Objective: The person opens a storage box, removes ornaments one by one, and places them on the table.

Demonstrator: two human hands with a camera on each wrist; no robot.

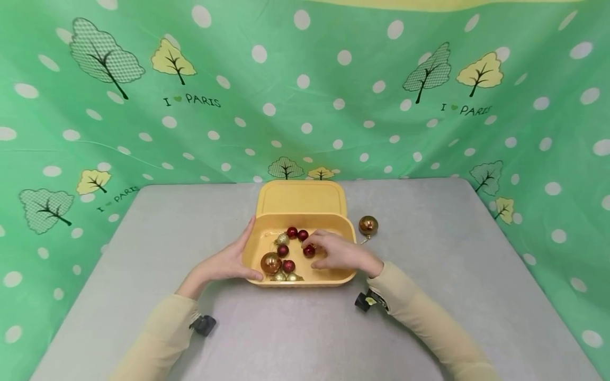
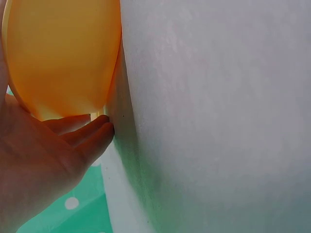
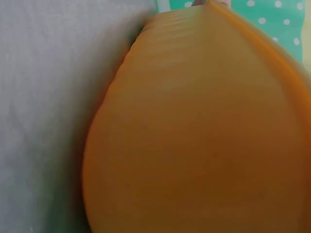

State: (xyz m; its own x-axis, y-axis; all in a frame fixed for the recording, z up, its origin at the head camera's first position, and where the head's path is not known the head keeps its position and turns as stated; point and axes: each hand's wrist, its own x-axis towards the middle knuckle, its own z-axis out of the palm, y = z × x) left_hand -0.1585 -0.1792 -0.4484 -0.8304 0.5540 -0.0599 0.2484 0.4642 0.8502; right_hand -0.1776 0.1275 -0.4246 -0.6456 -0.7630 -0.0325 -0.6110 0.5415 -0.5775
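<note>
A yellow plastic box (image 1: 324, 276) sits on the table with several small Christmas baubles inside. My left hand (image 1: 231, 259) rests against its left end, thumb at the front rim. In the left wrist view, those fingers (image 2: 90, 133) lie fairly straight along the box's outer wall (image 2: 63, 58). My right hand (image 1: 335, 251) reaches into the box's right half, thumb and fingers spread about a dark red bauble (image 1: 309, 251); a gap shows beside the thumb. A large copper bauble (image 1: 270, 262) and gold baubles (image 1: 283, 239) lie left of it. In the right wrist view, the box wall (image 3: 194, 121) hides my right hand.
A yellow lid (image 1: 302, 197) lies behind the box. Right of the box, another copper bauble (image 1: 368, 225) with a string loop lies on the grey table (image 1: 295, 328). A green dotted cloth (image 1: 305, 106) hangs behind the table and at its sides.
</note>
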